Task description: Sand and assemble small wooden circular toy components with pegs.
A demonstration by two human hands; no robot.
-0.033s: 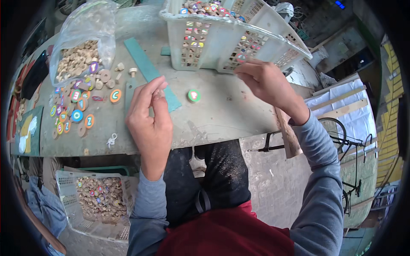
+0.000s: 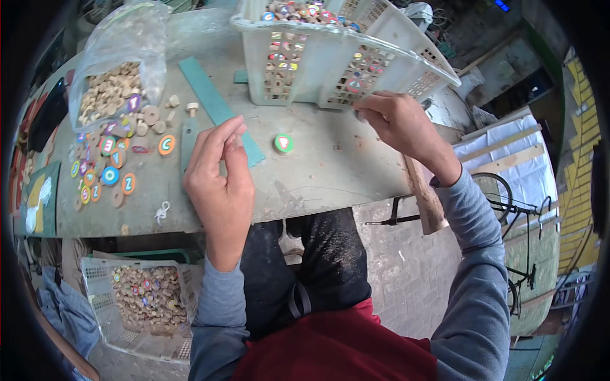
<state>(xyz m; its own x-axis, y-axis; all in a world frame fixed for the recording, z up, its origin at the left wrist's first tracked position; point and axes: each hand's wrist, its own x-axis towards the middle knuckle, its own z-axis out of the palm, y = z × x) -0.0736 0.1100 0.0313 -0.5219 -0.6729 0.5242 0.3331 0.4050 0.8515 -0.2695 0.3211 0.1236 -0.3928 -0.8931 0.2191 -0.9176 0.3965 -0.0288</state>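
Green disc [image 2: 283, 143] lies between left hand [image 2: 219, 174] and right hand [image 2: 406, 128], fingers bent toward thumbs; grips unclear.

Red top [image 2: 337, 346] — grey-blue sleeves [image 2: 473, 238] — black trousers [image 2: 262, 286].

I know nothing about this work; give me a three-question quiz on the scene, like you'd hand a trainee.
1. Multiple choice: what rim colour has the disc lying alone between the left hand and the right hand? a) orange b) green c) blue
2. True or false: the clear bag sits left of the white basket on the table.
3. Short answer: which hand is nearer the long teal strip?

Key: 1. b; 2. true; 3. the left.
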